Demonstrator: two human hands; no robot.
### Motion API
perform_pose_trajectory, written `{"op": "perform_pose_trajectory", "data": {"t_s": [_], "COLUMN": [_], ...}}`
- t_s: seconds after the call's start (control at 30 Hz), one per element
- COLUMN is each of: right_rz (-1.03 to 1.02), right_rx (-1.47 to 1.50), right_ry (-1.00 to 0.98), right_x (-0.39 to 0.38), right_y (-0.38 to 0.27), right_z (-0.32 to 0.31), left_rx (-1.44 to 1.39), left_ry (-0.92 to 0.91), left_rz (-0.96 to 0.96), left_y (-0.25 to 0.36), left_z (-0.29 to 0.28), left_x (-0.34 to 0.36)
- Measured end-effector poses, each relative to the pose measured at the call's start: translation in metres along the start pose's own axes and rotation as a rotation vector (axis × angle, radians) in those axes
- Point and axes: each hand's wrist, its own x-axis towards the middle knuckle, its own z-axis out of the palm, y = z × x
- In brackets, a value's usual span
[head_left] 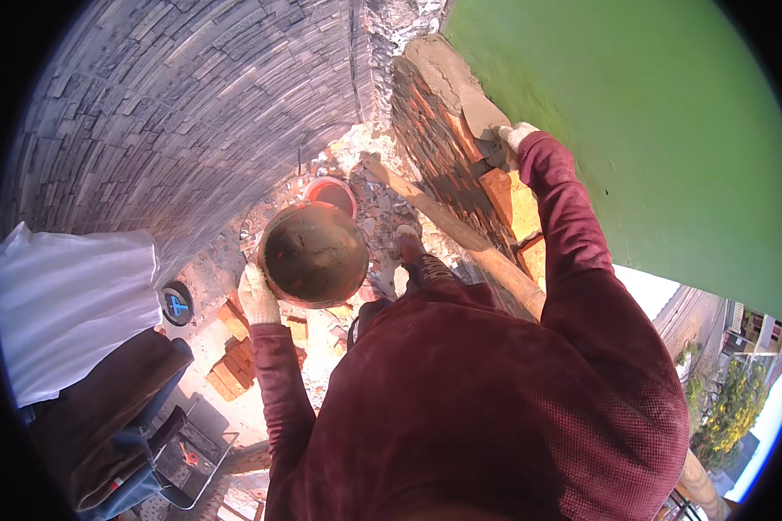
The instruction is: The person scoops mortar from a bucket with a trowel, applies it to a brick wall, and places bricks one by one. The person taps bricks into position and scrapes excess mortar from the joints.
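My left hand (257,295), in a pale glove, grips the rim of a round mortar pan (313,254). Grey-brown mortar coats the inside of the pan, which is held out in front of my body. Up at the wall, my gloved right hand (516,135) is closed on a trowel (484,115), its handle hidden in the fist. The blade lies against the wet mortar (443,69) on the upper part of a rough brick wall (439,130). Below that layer, the bricks are bare.
A wooden pole (460,230) slants past my feet along the brick wall. A reddish bucket (332,193) stands on rubble beyond the pan. Loose bricks (233,369) lie at the left. Clothes (78,304) hang at far left, near a metal-framed chair (187,456). A green wall surface (643,130) rises at right.
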Motion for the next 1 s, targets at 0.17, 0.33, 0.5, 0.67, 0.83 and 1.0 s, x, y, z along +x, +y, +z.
{"op": "perform_pose_trajectory", "data": {"t_s": [0.17, 0.33, 0.5, 0.67, 0.83, 1.0], "right_rz": [0.079, -0.711, -0.806, -0.785, -0.964, -0.845], "right_rx": [0.122, -0.075, -0.411, -0.454, -0.432, -0.337], "right_ry": [0.075, 0.207, 0.432, 0.521, 0.28, 0.522], "right_x": [-0.1, -0.204, -0.233, -0.227, -0.259, -0.27], "right_y": [0.029, -0.011, -0.164, -0.198, -0.179, -0.218], "right_z": [0.026, 0.078, 0.135, 0.189, 0.194, 0.189], "left_rx": [-0.086, 0.088, 0.177, 0.309, 0.44, 0.333], "left_ry": [-0.095, -0.169, -0.374, -0.475, -0.413, -0.59], "left_rz": [-0.04, 0.115, 0.33, 0.527, 0.632, 0.622], "left_y": [0.03, 0.115, 0.176, 0.221, 0.222, 0.22], "left_z": [0.013, 0.024, 0.018, 0.017, -0.012, -0.017], "left_x": [0.012, 0.034, 0.054, 0.056, 0.056, 0.06]}}
